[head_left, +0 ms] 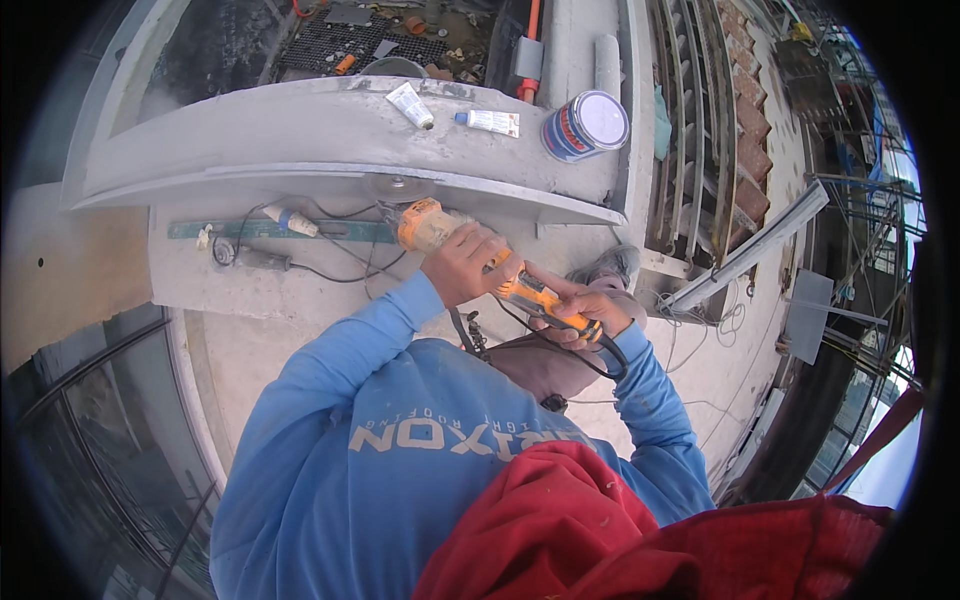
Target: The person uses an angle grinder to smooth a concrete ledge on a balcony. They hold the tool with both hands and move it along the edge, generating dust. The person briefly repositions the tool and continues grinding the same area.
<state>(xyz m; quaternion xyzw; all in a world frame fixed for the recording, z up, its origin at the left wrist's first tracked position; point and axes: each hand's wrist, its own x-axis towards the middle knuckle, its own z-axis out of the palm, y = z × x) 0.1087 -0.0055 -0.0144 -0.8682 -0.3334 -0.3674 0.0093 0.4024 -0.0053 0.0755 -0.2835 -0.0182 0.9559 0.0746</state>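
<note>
A yellow angle grinder [425, 226] is held in both my hands, its head pointing up and left. My left hand [468, 266] wraps round the body just behind the head. Farther back, my right hand [585, 312] grips the rear handle, where a black cord loops out. The round grey disc [398, 188] lies flat at the front edge of the pale ledge [250, 130]; whether it turns or touches the edge, I cannot tell. On the ledge beyond are a white tube [410, 105], a blue-capped tube [490, 122] and a blue tin [570, 135] with a pale lid.
Below the ledge lie a green strip [345, 230], a blue-and-white plug [292, 221] and trailing black cords. Debris on black mesh [320, 45] fills a recess behind the ledge. To the right are wooden battens [690, 130], brown tiles [750, 130] and a long metal channel [755, 245].
</note>
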